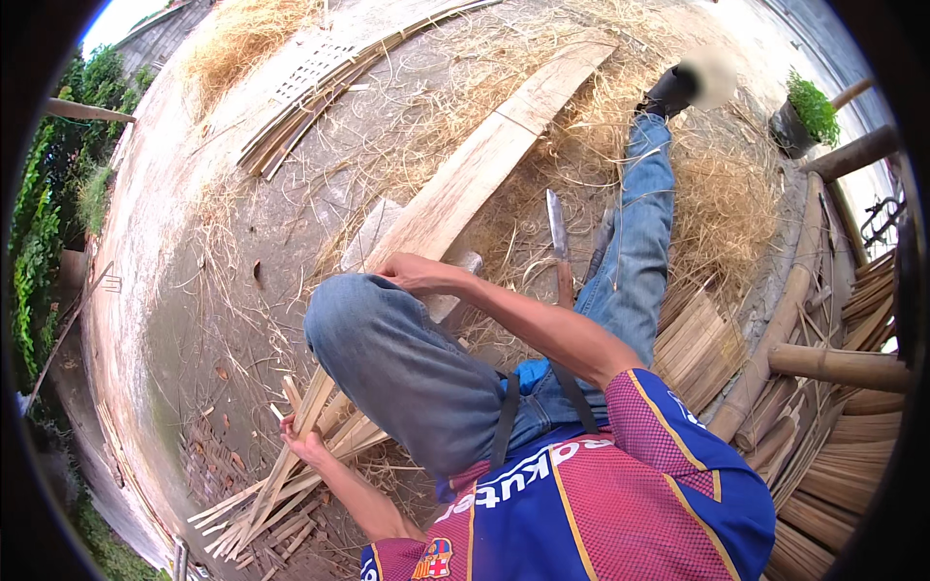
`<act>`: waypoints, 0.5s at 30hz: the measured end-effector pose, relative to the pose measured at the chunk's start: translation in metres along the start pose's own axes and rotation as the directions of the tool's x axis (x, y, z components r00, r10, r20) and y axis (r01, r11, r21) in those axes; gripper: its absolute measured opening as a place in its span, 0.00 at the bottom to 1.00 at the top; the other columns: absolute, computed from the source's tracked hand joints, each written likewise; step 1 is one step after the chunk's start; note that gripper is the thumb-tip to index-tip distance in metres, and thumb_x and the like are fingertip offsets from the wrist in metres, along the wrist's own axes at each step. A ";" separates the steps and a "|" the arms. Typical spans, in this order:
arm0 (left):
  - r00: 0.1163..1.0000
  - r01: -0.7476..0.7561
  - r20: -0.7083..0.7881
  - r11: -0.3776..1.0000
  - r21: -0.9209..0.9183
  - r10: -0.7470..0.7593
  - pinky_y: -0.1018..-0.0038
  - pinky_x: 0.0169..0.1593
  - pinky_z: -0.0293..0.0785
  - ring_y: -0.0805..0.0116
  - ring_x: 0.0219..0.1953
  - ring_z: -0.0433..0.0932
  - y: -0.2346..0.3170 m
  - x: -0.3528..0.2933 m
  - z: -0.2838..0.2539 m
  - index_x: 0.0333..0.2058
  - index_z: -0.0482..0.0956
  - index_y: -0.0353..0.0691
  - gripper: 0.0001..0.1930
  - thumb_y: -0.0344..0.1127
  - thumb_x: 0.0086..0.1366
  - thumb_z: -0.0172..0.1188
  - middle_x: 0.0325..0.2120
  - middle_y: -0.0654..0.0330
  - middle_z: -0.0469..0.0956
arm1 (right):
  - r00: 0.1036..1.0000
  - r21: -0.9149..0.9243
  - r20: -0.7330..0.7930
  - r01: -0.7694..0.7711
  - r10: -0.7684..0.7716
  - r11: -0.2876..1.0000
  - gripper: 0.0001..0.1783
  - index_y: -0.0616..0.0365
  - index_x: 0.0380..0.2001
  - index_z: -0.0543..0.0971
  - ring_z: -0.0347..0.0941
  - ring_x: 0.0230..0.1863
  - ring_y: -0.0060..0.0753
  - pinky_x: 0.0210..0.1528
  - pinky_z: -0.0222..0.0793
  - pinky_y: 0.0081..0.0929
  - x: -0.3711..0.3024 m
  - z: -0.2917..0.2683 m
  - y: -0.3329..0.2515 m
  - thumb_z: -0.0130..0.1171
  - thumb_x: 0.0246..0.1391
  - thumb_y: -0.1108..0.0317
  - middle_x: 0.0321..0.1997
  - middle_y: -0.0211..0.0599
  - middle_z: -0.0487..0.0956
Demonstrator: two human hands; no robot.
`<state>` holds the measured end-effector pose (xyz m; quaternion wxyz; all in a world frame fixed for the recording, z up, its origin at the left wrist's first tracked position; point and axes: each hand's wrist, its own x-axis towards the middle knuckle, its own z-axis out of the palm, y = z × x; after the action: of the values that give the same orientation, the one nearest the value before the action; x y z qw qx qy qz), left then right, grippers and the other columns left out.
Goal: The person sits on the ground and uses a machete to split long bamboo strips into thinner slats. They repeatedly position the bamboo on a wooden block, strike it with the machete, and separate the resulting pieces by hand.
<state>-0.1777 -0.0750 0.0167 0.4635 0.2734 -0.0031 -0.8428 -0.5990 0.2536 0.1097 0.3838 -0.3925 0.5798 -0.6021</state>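
My left hand (pixel 306 444) is closed around pale split-bamboo strips (pixel 317 402), to the left of my bent left leg. The strips slant down toward a loose pile of similar pieces and run up behind the knee. My right hand (pixel 411 273) is just beyond that knee, at the near end of a long wooden plank (pixel 504 140). Its fingers look curled, partly hidden by the knee, and what they hold cannot be made out. A knife (pixel 558 232) with a wooden handle lies to the right of the plank, beside my outstretched right leg.
Curly shavings (pixel 722 213) cover much of the ground. A bundle of long strips (pixel 300 121) lies at the far left. Flat slats (pixel 702 339) rest right of my hip, near a bamboo pole frame (pixel 838 366). A potted plant (pixel 809 111) stands far right.
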 end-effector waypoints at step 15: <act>0.988 0.105 -0.039 0.842 -0.528 -0.147 0.58 0.36 0.84 0.57 0.31 0.84 0.070 0.020 0.222 0.27 0.77 0.40 0.09 0.25 0.67 0.52 0.27 0.55 0.83 | 0.687 -0.418 0.016 -0.655 0.726 0.629 0.27 0.64 0.45 0.82 0.83 0.36 0.42 0.35 0.80 0.37 -0.144 0.021 0.061 0.55 0.65 0.46 0.39 0.49 0.85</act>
<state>-0.2339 -0.1859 0.2141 0.4638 0.1687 0.2630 -0.8290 -0.5223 0.3758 0.0454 0.5534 -0.2590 0.7528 -0.2447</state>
